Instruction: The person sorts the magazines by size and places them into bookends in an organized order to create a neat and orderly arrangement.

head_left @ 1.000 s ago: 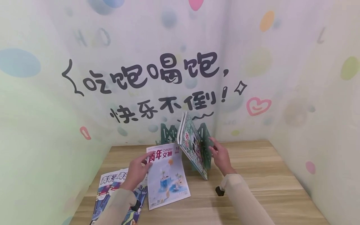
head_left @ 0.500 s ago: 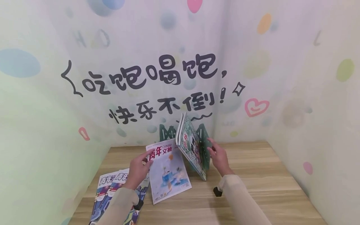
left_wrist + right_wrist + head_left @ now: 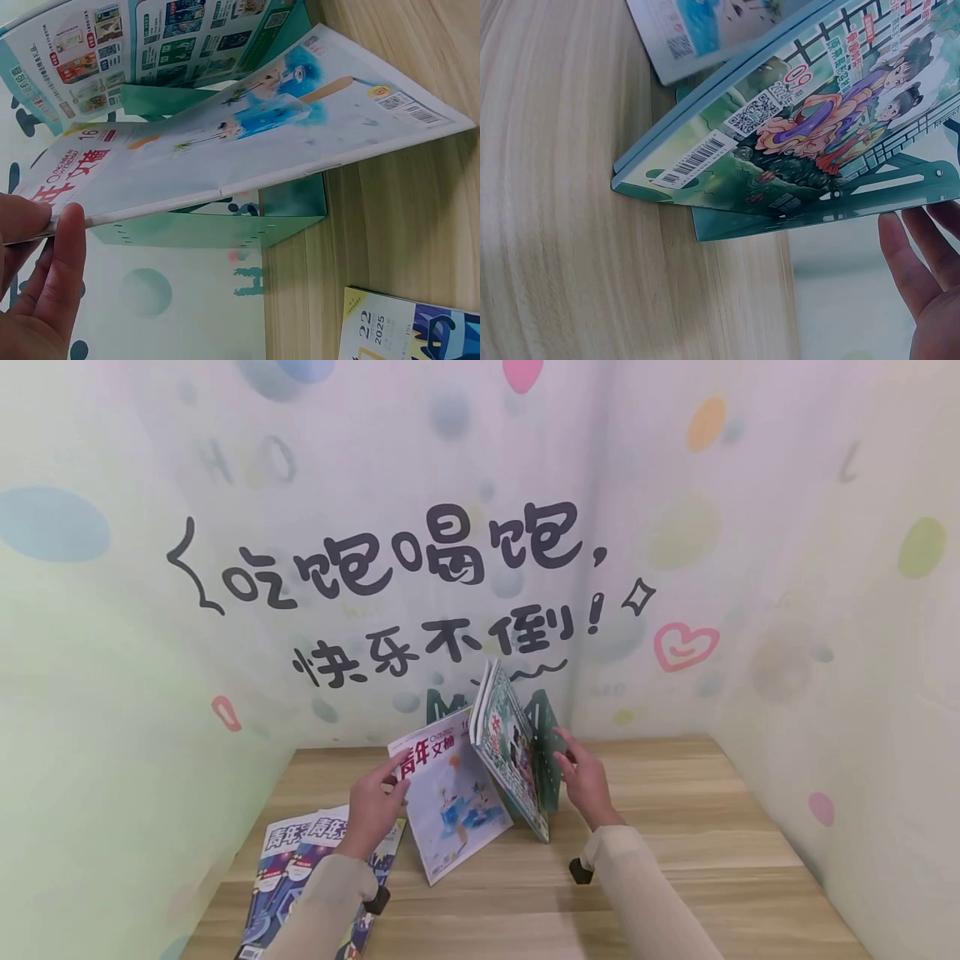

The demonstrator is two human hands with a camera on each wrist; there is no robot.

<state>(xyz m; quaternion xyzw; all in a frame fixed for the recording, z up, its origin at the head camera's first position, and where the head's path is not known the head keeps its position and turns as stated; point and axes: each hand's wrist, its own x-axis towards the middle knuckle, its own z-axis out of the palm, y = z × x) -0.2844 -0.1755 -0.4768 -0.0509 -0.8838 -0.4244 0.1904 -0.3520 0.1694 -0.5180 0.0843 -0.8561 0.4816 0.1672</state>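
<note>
My left hand point(image 3: 375, 806) pinches the upper left edge of a white magazine point(image 3: 453, 806) with red title letters and a blue island picture. That magazine tilts upward, its right side against two green-covered magazines point(image 3: 513, 747) that stand leaning in a green metal book stand point(image 3: 553, 752). In the left wrist view, thumb and fingers clamp the white magazine point(image 3: 225, 157) at its spine edge. My right hand point(image 3: 590, 783) touches the outer face of the stand's right panel with its fingertips. In the right wrist view, those fingers point(image 3: 907, 262) lie fairly straight against the stand point(image 3: 832, 217).
Several blue-purple magazines point(image 3: 281, 868) lie overlapping on the wooden table point(image 3: 675, 827) at the left, partly under my left forearm. A patterned wall point(image 3: 375, 468) with large black lettering rises right behind the stand, with side walls at left and right.
My left hand has raised and tilted the white magazine, its lower edge swinging up and its right side moving behind the green magazines. The right hand stays at the stand.
</note>
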